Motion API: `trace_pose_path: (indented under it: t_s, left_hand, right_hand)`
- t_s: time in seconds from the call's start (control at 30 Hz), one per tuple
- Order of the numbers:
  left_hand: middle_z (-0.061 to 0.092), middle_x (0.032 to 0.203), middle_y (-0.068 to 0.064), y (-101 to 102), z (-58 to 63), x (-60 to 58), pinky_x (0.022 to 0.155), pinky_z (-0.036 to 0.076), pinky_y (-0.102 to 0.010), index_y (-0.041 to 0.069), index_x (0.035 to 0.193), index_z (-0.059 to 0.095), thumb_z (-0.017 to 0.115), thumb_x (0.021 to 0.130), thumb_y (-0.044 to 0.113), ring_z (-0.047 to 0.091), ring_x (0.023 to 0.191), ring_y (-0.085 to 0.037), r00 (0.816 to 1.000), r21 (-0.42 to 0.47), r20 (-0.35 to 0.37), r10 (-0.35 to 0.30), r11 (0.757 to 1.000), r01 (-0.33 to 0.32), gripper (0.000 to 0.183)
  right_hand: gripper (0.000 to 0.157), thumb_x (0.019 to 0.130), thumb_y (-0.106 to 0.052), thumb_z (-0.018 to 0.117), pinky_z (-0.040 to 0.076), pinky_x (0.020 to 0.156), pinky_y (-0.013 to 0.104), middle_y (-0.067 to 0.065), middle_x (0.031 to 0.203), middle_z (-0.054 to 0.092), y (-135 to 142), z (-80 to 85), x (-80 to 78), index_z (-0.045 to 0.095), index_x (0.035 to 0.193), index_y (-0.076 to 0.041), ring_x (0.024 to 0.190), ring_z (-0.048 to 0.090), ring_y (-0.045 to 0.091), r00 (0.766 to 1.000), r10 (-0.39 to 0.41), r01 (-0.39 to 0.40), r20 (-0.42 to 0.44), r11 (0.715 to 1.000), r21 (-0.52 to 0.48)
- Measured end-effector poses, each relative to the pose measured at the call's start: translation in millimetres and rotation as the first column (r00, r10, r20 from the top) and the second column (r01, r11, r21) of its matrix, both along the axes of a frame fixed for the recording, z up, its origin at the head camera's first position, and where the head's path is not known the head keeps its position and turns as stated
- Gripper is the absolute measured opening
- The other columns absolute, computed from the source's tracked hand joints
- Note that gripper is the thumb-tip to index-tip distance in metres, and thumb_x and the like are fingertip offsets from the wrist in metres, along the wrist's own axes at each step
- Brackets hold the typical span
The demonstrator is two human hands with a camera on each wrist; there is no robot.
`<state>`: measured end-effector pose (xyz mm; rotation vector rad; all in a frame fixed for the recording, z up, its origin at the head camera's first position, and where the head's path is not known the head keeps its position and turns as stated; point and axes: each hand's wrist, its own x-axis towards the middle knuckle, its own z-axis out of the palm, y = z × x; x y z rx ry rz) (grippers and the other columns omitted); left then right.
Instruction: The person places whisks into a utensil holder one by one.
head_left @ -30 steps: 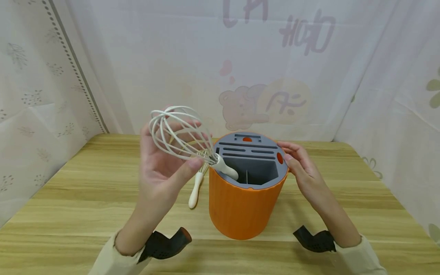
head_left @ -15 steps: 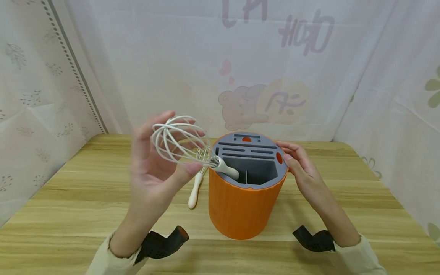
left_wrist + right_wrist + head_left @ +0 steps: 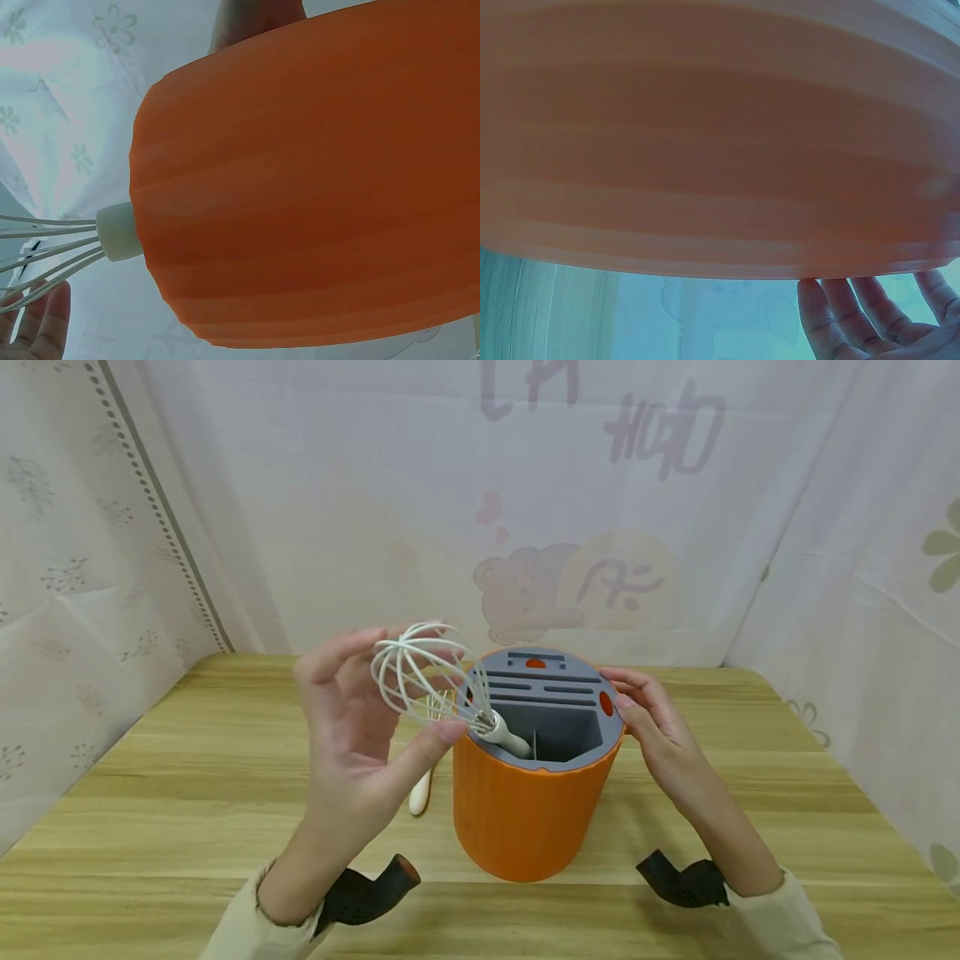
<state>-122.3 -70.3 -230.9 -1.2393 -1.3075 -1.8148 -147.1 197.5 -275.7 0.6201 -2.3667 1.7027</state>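
A whisk with pale wires (image 3: 442, 681) leans up to the left, its cream handle (image 3: 512, 742) dipping into the front compartment of the orange utensil holder (image 3: 525, 827). My left hand (image 3: 352, 718) holds the wires, thumb near the neck and fingers behind them. In the left wrist view the handle's top (image 3: 120, 231) shows beyond the rim, with my left fingers (image 3: 51, 322) by the wires. My right hand (image 3: 660, 727) grips the holder's right side, thumb at its rim. The right wrist view shows its fingers (image 3: 821, 319) against the orange wall.
Behind the left hand a smaller whisk (image 3: 422, 793) lies on the wooden table (image 3: 187, 827), partly hidden. The holder's grey top (image 3: 536, 664) has several slots and a divided front compartment. A printed curtain (image 3: 360, 510) hangs behind the table.
The whisk's wire end has tipped lower and shifted right, and its handle sits a little further into the compartment. My left hand has moved right with it; the right hand stays at the holder.
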Motion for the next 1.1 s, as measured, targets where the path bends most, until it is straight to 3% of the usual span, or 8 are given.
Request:
trace_pose_path:
  t_s: [0.2,0.33,0.53,0.6,0.87,0.97,1.1]
  left_hand:
    - [0.048,0.118,-0.033,1.7,-1.7,-2.4,0.087,0.052,-0.042,-0.009,0.129,0.026,0.066,0.08,-0.007,0.058,0.103,-0.035,0.998,-0.025,-0.026,0.054,0.998,-0.055,0.063]
    - [0.049,0.121,-0.028,2.1,-4.3,-3.9,0.09,0.051,-0.041,-0.009,0.134,0.028,0.066,0.08,-0.008,0.057,0.106,-0.033,0.995,-0.082,0.018,0.102,0.992,-0.1,0.066]
    - [0.05,0.124,-0.018,4.6,-8.7,-5.6,0.089,0.051,-0.038,-0.007,0.135,0.035,0.068,0.076,-0.009,0.057,0.108,-0.032,0.972,-0.244,0.099,0.212,0.952,-0.183,0.067]
    - [0.05,0.126,-0.017,5.5,-9.8,-5.4,0.089,0.052,-0.037,-0.007,0.134,0.036,0.069,0.075,-0.01,0.056,0.109,-0.032,0.967,-0.278,0.118,0.224,0.943,-0.185,0.068]
    - [0.049,0.127,-0.015,7.3,-13.7,-6.9,0.088,0.052,-0.038,-0.005,0.133,0.036,0.069,0.075,-0.011,0.057,0.105,-0.036,0.966,-0.306,0.176,0.19,0.943,-0.129,0.066]
    - [0.05,0.129,-0.014,8.3,-15.1,-8.6,0.089,0.052,-0.036,-0.003,0.133,0.038,0.07,0.074,-0.012,0.058,0.105,-0.031,0.965,-0.364,0.149,0.214,0.92,-0.148,0.068]
    - [0.049,0.132,-0.013,9.0,-18.0,-10.7,0.091,0.051,-0.032,0.0,0.132,0.04,0.073,0.073,-0.006,0.057,0.108,-0.024,0.96,-0.457,0.087,0.267,0.867,-0.2,0.068]
  right_hand:
    - [0.038,0.102,-0.023,0.035,0.044,0.087,0.017,0.004,0.125,0.049,0.1,-0.1,0.2,0.037,0.136,-0.008,0.107,0.052,0.012,1.0,0.0,0.0,0.005,1.0,-0.001]
    - [0.038,0.102,-0.024,0.034,0.043,0.089,0.016,0.005,0.125,0.049,0.5,-0.3,0.4,0.037,0.136,-0.008,0.108,0.052,0.012,1.0,-0.002,0.002,0.006,1.0,-0.001]
    - [0.038,0.102,-0.024,0.034,0.044,0.088,0.016,0.006,0.126,0.049,-0.2,0.3,0.5,0.037,0.136,-0.009,0.108,0.052,0.012,1.0,-0.003,0.003,0.009,1.0,0.008]
    - [0.038,0.102,-0.024,0.034,0.045,0.087,0.016,0.007,0.127,0.048,-0.8,0.6,0.2,0.037,0.136,-0.008,0.108,0.052,0.012,1.0,-0.002,0.002,0.007,1.0,0.008]
    - [0.038,0.102,-0.023,0.034,0.046,0.086,0.017,0.007,0.126,0.048,-1.4,0.1,0.0,0.037,0.136,-0.007,0.107,0.053,0.012,1.0,-0.001,0.002,-0.007,1.0,0.014]
    - [0.038,0.102,-0.023,0.034,0.046,0.086,0.017,0.006,0.126,0.048,-1.0,-0.2,0.2,0.037,0.136,-0.008,0.107,0.053,0.012,1.0,-0.003,0.003,-0.006,1.0,0.016]
    - [0.038,0.102,-0.023,0.034,0.045,0.086,0.017,0.006,0.126,0.048,-0.4,-0.6,0.6,0.037,0.136,-0.008,0.107,0.053,0.011,1.0,-0.008,0.008,-0.004,1.0,0.012]
